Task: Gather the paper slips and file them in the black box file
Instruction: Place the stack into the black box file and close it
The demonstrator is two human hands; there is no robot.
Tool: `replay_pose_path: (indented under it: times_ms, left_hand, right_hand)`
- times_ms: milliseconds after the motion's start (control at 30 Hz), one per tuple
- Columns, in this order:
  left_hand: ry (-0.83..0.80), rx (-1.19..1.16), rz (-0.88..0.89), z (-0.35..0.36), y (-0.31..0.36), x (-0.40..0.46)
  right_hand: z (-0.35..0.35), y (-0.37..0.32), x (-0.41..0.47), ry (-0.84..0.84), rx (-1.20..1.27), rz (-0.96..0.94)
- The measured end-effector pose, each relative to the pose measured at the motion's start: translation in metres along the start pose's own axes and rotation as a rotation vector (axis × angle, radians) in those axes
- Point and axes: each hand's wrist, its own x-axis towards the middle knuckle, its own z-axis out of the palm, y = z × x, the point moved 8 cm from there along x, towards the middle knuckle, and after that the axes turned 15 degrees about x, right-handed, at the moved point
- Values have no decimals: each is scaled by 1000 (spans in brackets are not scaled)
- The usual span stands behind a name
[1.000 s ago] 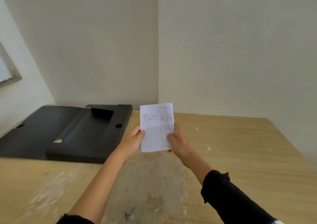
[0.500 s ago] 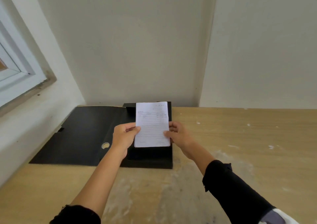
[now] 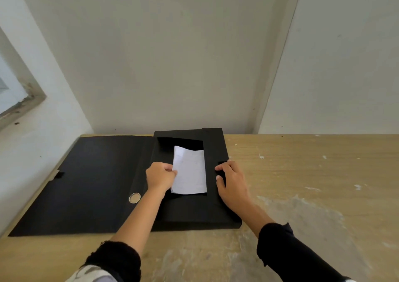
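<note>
The black box file (image 3: 216, 212) lies open on the wooden table, its lid (image 3: 90, 184) folded flat to the left. The white paper slips (image 3: 190, 171) sit as a small stack inside the file's tray, their far end curling up a little. My left hand (image 3: 160, 177) pinches the stack's left edge. My right hand (image 3: 232, 183) rests with fingers spread on the file's right wall, apart from the slips.
The file sits against the back wall in a corner of the wooden table (image 3: 313, 184). A window frame (image 3: 19, 102) is on the left wall. The lid's spine has a round finger hole (image 3: 135, 198).
The slips went from being held upright by both hands down into the file's tray. My right hand let go of them and moved onto the file's right wall.
</note>
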Motion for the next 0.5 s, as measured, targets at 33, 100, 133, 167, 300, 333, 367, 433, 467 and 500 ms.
replay_pose_path:
  times_ms: [33,100,133,167,300,333,367,433,467,500]
  left_hand:
    - [9,24,28,4,6,0]
    - [28,64,81,12,17,-2]
    - [36,80,102,16,22,-4]
    - [44,91,118,19,27,-6]
    - [70,116,121,31,38,-10]
    - [81,131,113,33,39,-11]
    - [94,150,107,33,40,-12]
    - [122,194,102,30,41,-13]
    - [128,209,101,29,40,-13]
    - [123,219,104,28,40,-12]
  right_hand:
    - [1,2,0,3,1,0]
    - [4,4,0,5,-5,-7]
    - [4,5,0,4,-8,-10]
    - [5,5,0,2,-9,-10]
    - [5,6,1,-3,-22,-19]
    - [6,6,1,-3,-23,-24]
    - [6,6,1,-4,-23,-26]
    - [6,7,2,-7,-10,-25]
    - [7,7,2,-8,-3,-29]
    - [7,7,2,-8,-3,-32]
